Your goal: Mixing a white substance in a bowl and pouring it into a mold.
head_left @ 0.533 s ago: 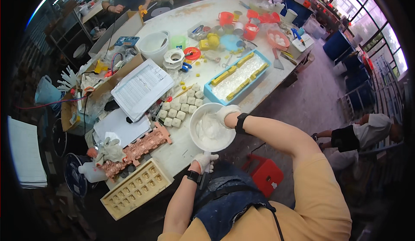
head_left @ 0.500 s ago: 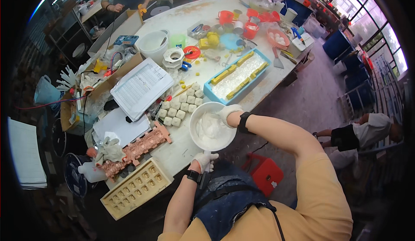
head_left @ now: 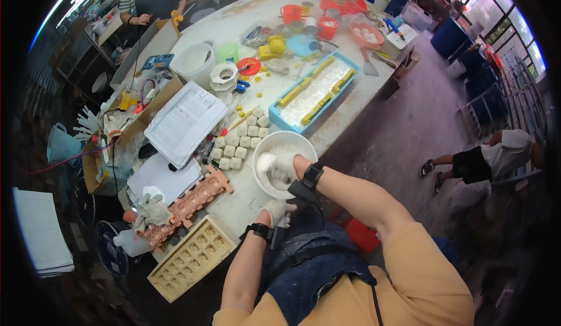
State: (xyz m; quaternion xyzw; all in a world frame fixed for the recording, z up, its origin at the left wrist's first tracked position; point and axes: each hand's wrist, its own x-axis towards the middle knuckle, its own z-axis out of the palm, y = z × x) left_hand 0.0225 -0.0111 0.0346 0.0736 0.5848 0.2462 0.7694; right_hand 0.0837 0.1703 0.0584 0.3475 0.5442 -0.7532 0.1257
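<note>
A round white bowl [head_left: 297, 138] was seen at the near edge of the white table [head_left: 236, 200], just beside a cluster of small cream blocks [head_left: 241, 141] and on the near side of a blue tray [head_left: 283, 120]. Its wall was smooth and plain, and loose white powder [head_left: 284, 149] was held inside, with part of the inner surface coated. The mouth was turned upward, toward the camera; no long axis could be made out in its circular rim. The blue tray's long axis, by contrast, was directed from lower left to upper right.

The right hand [head_left: 285, 168], covered by a white knit glove, was lowered into the bowl, its forearm brought across from the right with the elbow bent. A rounded white mass [head_left: 266, 162] was seen at its fingertips; whether the fingers were closed on it could not be told. The left hand [head_left: 279, 212], likewise gloved, was placed at the near side of the bowl with fingers curled; whether anything was gripped could not be told. Dark bands [head_left: 311, 176] were worn on both wrists.
</note>
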